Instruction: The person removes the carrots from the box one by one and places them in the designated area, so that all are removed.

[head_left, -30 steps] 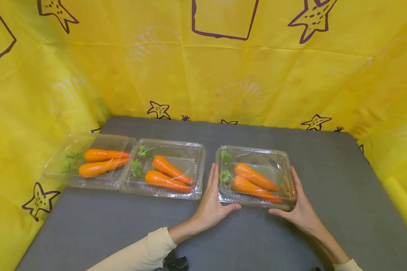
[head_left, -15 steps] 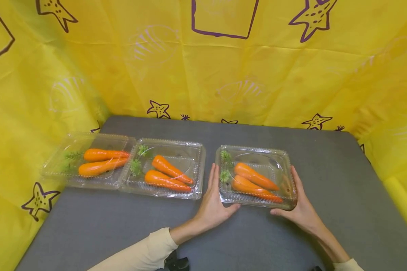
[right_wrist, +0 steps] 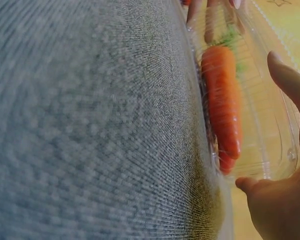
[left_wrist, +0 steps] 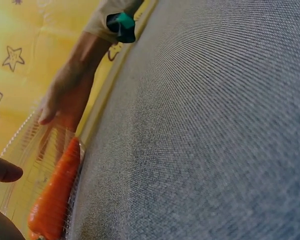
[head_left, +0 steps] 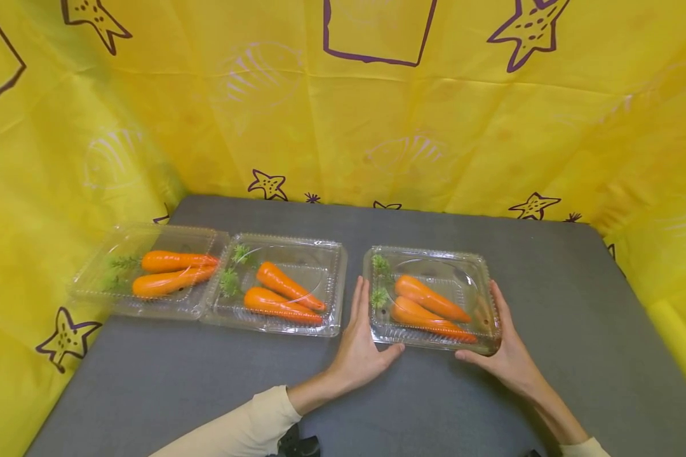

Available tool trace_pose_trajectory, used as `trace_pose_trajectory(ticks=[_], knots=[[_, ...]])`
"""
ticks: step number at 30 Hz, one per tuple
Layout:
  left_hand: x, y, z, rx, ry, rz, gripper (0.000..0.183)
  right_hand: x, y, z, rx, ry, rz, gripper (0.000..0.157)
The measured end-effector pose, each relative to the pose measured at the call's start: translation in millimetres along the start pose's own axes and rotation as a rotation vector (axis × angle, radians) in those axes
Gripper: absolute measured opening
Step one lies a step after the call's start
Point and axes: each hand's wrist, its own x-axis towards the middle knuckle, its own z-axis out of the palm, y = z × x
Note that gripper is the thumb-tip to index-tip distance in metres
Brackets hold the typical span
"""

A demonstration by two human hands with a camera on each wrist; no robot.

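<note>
We are pressing flat, open left hand [head_left: 359, 346] and right hand [head_left: 505, 352] against the closed carrot box [head_left: 431, 298] sitting between them.

A: Clear clamshell box [head_left: 431, 298] — lid closed, flat on the grey table [head_left: 206, 387], right of the other two boxes and apart from them.

B: Contents?

A: Two orange carrots [head_left: 429, 308] side by side, diagonal, green tops toward the box's left end (lid glare hides the far right corner).
</note>
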Motion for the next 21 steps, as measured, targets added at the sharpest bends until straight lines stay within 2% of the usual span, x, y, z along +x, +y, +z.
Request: trace_pose_trajectory(ticks=[5,16,21], knots=[[-0.9,-1.4,1.9,0.013,0.020,0.029,0.116,2.7,0.1,-1.8,-0.019,-0.016,0.007,0.132],[-3.1,-2.6,5.1,-0.044,-0.007,-0.002,0.111,4.1,-0.6,-4.2,-0.047,-0.025,0.023,0.132],[-4.8,-3.8,5.4,-0.035,-0.003,0.043,0.100,5.3,0.0,-6.5,-0.065,-0.041,0.005,0.131]])
